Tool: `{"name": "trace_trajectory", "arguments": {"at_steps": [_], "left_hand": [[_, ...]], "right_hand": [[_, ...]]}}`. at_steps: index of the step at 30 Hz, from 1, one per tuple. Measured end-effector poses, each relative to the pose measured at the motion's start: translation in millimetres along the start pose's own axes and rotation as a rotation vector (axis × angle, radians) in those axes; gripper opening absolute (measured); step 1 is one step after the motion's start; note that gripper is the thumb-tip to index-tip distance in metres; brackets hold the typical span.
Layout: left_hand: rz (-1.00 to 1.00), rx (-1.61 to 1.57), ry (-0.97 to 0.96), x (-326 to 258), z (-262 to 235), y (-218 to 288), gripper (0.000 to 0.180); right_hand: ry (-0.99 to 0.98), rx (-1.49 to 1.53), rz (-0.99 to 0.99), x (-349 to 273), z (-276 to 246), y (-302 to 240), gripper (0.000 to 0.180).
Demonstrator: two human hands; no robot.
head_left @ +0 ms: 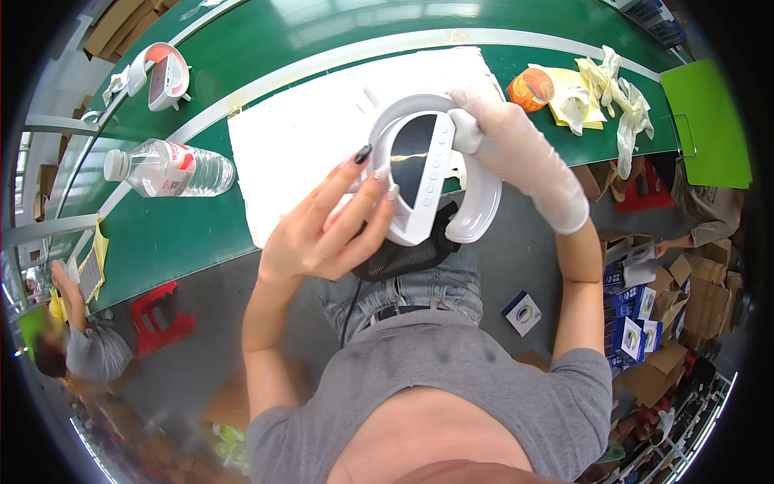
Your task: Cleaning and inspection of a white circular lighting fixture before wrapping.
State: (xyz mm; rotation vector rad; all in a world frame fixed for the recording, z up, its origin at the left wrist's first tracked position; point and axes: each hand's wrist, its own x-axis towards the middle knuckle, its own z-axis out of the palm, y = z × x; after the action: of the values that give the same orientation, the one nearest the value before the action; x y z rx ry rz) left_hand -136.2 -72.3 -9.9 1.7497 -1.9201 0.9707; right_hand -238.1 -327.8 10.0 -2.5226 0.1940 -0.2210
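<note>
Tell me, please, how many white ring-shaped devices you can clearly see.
2: one white ring-shaped device in the gloved right hand, and a second device at the upper left, on the green bench. Others may be hidden.

The green table (161, 250) carries a white sheet (290, 153), clear bottle (181, 171) and yellow paper (568, 81).

White curved plastic device (430, 181) (flat black screen (409, 157)), smooth green tabletop (161, 242), blue-and-white square carton (520, 317) with 1 multicoloured ring.
</note>
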Motion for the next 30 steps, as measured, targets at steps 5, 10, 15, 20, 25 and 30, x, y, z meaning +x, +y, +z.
{"name": "trace_trajectory", "arguments": {"at_steps": [5,10,15,20,25,30], "left_hand": [[-0.044,-0.073,0.031,-2,0,-10,0.032],[-0.001,-0.082,-0.021,12,1,-1,0.032],[-0.111,-0.045,0.051,-1,7,-21,0.033],[-0.244,0.027,0.077,3,18,-28,0.039],[-0.167,0.079,0.047,15,36,-28,0.041],[-0.507,-0.263,0.129,36,74,-52,0.054]], "right_hand": [[-0.358,0.431,0.081,0,-28,10,0.049],[-0.156,0.136,0.063,4,-10,13,0.047],[-0.18,0.804,0.027,10,-24,42,0.036],[0.206,1.156,0.231,20,-28,63,0.033],[-0.122,0.643,0.406,16,-40,12,0.028],[0.448,0.87,0.411,25,-41,52,0.024]]}}
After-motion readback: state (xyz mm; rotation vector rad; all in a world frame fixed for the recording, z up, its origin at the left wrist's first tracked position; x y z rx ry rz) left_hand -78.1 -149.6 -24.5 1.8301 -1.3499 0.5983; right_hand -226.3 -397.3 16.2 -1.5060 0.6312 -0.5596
